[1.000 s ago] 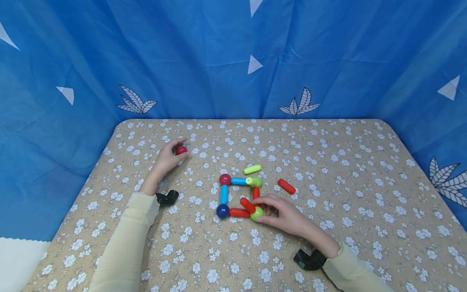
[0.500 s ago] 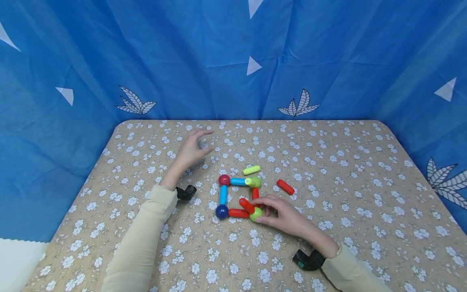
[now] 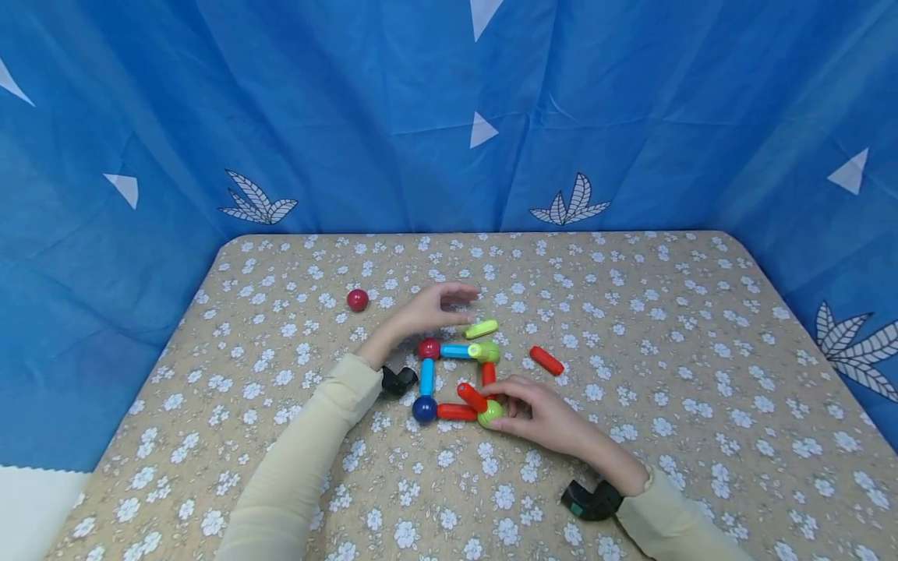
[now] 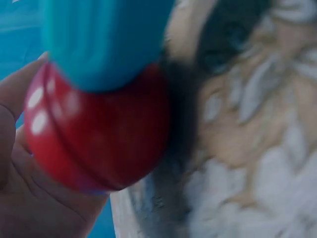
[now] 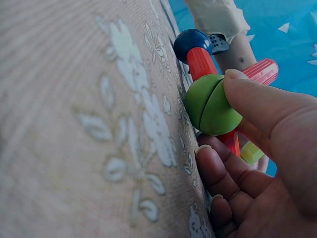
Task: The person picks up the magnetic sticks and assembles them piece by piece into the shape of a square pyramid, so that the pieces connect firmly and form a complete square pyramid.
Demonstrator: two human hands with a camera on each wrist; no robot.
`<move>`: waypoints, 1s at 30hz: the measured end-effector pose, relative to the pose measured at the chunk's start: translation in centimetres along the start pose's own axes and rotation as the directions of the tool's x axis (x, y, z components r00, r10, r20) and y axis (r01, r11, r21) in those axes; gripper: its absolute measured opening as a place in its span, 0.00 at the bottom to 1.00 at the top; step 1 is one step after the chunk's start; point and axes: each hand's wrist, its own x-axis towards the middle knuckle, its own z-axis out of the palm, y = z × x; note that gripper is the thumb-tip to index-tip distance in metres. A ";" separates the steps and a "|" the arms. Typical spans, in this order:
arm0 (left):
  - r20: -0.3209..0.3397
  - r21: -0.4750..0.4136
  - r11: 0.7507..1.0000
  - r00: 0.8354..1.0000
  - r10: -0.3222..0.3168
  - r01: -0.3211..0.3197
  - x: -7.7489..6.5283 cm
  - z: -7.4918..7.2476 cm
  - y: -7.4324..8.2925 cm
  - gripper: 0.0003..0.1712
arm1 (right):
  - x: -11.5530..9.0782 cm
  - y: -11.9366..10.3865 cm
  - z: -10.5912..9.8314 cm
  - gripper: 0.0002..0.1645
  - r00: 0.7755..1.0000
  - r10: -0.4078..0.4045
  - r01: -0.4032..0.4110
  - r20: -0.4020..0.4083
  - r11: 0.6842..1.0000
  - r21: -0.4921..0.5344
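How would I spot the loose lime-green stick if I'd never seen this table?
On the flower-patterned tablecloth, find the square of coloured sticks and balls. Just beyond its far side, near the person's left hand, lies a short lime-green stick. Unlike the other lime-green stick, which is joined to a green ball, this one lies apart.

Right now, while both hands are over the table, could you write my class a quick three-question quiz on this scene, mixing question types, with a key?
1. Multiple choice: which ball is in the grip of the right hand?
(a) the navy ball
(b) the nearer green ball
(c) the loose red ball

2. True or false: the loose red stick lies on the tablecloth, touching no ball.

3. Count: how many light-blue sticks meet at the corner red ball?

Key: 1 b; 2 true; 3 two.
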 end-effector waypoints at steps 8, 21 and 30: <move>0.070 0.160 0.987 0.998 -0.001 -0.010 -0.1 0.9 0.0 0.26 | 0.0 0.1 0.0 0.27 0.999 -0.030 0.030 -0.015 1.000 -0.001; 0.014 0.370 0.927 0.998 0.054 -0.056 0.1 1.2 0.0 0.15 | -0.1 0.5 0.2 0.26 0.998 -0.051 0.051 -0.021 0.999 0.000; -0.075 0.387 0.922 0.997 0.020 0.011 -0.6 0.7 -0.1 0.11 | -0.1 0.4 0.2 0.27 1.000 -0.024 0.024 -0.015 1.000 0.005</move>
